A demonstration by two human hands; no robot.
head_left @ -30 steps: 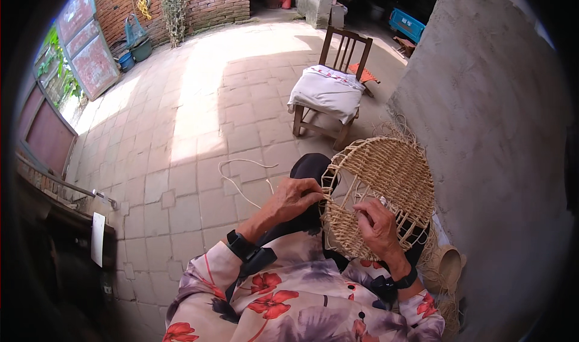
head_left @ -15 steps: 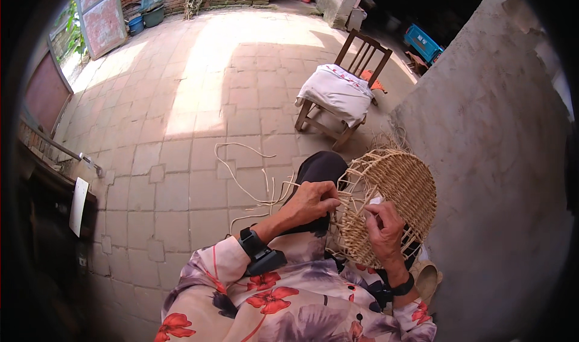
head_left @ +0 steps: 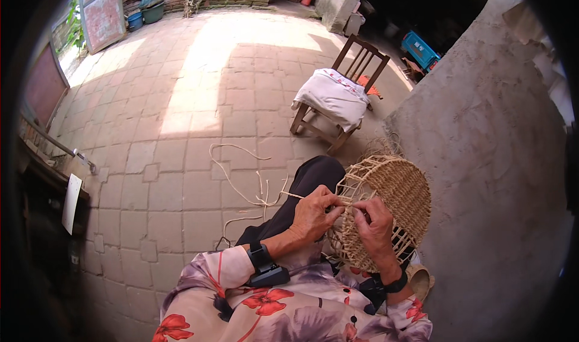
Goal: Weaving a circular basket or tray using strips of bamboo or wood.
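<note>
A round basket [head_left: 405,192] woven from straw-coloured cord rests across my lap, tilted, with a tight weave on its right and open loops toward my hands. My left hand [head_left: 318,212] is closed in a pinch on a pale cord [head_left: 293,195] at the basket's left edge. Right beside it, my right hand [head_left: 375,226] pinches at the same edge, thumb and forefinger together; what lies between those fingertips is too small to make out. The cord trails from my left hand down to the floor in loose loops.
A wooden chair [head_left: 362,64] with a white cloth [head_left: 332,95] on its seat stands ahead. The grey wall [head_left: 482,161] rises close on the right. Paving tiles [head_left: 163,191] spread to the left. A blue crate [head_left: 421,49] sits by the dark doorway.
My right hand has moved left and up, and now its fingertips nearly meet those of my left hand. The white bit seen at my right fingers no longer shows.
</note>
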